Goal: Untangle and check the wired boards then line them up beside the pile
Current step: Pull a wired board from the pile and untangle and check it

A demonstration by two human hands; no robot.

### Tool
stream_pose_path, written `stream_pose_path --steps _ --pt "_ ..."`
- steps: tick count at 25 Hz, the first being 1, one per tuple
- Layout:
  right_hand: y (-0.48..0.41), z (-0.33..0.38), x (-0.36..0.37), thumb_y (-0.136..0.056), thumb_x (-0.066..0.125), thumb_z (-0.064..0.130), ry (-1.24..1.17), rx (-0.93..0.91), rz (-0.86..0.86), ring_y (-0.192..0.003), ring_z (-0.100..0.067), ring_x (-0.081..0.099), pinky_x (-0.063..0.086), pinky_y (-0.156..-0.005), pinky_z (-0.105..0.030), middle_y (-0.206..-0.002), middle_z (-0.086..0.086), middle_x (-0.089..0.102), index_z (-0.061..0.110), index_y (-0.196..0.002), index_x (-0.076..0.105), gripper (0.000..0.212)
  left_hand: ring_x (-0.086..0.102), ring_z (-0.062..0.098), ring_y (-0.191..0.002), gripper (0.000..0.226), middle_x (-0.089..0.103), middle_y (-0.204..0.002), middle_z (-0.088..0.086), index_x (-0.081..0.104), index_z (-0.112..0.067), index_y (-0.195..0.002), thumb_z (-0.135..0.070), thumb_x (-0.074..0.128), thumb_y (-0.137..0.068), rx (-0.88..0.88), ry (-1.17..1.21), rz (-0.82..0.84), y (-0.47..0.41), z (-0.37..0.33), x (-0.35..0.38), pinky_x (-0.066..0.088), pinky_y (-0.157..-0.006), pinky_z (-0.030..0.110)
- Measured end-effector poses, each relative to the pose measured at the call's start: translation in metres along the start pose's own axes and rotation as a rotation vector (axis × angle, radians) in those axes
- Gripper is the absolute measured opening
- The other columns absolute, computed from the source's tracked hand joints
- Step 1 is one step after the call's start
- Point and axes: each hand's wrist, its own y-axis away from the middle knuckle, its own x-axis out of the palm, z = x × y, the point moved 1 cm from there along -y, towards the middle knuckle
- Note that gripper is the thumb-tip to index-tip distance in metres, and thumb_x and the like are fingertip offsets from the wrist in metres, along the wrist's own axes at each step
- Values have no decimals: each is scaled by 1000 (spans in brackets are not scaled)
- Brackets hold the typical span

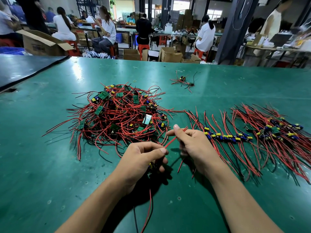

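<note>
- My left hand (144, 158) is just in front of the pile (121, 113). Its grip is curled round a wired board (152, 165), and the board's red and black wires trail toward me.
- My right hand (193, 143), in front of the pile's right edge, pinches a red wire (169, 143) that runs to my left thumb.
- Right of the pile, the lined-up boards (227, 137) lie in a row on the green worktop (50, 165).
</note>
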Motion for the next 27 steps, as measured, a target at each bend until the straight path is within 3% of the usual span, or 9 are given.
stream_pose_path --steps 6,9,14,16,18,20,22,24,27 --pt "-3 6 0 -104 45 43 -347 159 -2 -37 -6 24 20 -35 -18 -52 6 38 12 -60 75 63 56 21 -50 11 65 -66 14 72 0 -82 -9 68 -85 1 -20 35 2 -2 0 48 -52 23" --pt "-1 14 -7 -95 53 33 -612 296 112 -33 -8 22 16 -35 -17 -51 3 35 10 -52 64 51 58 22 -52 10 65 -66 15 73 -2 -82 -11 70 -82 -27 -11 74 4 -4 1 49 -52 24" --pt "4 20 -8 -87 57 30 -722 314 288 -44 -12 11 13 -40 -22 -52 5 35 14 -55 54 36 62 22 -57 11 67 -70 16 74 -3 -84 -14 73 -80 -59 -19 119 6 -6 -1 51 -54 25" --pt "3 18 -8 -88 59 37 -669 308 253 -38 -8 16 14 -37 -20 -51 6 33 12 -61 65 37 62 23 -58 11 67 -70 17 74 -2 -85 -13 72 -81 -61 -8 95 4 -6 -1 51 -55 26" --pt "2 15 -6 -86 60 51 -557 273 208 -37 -4 21 17 -35 -17 -54 7 31 10 -82 76 44 62 25 -57 11 67 -71 17 74 -3 -85 -13 71 -82 -59 26 52 3 -6 -1 53 -56 27" --pt "0 14 -4 -77 64 63 -463 246 206 -39 -3 22 21 -35 -16 -58 8 32 9 -103 74 60 63 25 -58 10 68 -73 18 75 -6 -84 -15 71 -81 -47 51 9 1 -5 -2 54 -57 27" --pt "-1 11 -2 -70 68 66 -391 225 201 -40 -2 24 23 -36 -16 -60 8 35 8 -111 71 71 67 26 -61 12 70 -77 18 75 -8 -85 -17 71 -80 -36 70 -34 0 -6 -2 56 -58 28" --pt "0 7 -1 -71 73 59 -309 201 172 -42 -4 29 26 -37 -17 -61 8 40 7 -111 73 65 70 28 -66 15 72 -80 18 73 -5 -91 -15 69 -81 -27 132 -71 -3 -9 -4 58 -60 29" --pt "4 2 3 -87 75 29 -38 73 157 -48 -6 44 37 -45 -18 -62 6 55 8 -107 74 29 73 29 -76 26 73 -86 19 68 1 -101 -11 65 -78 3 261 -89 -4 -16 -6 60 -66 32"
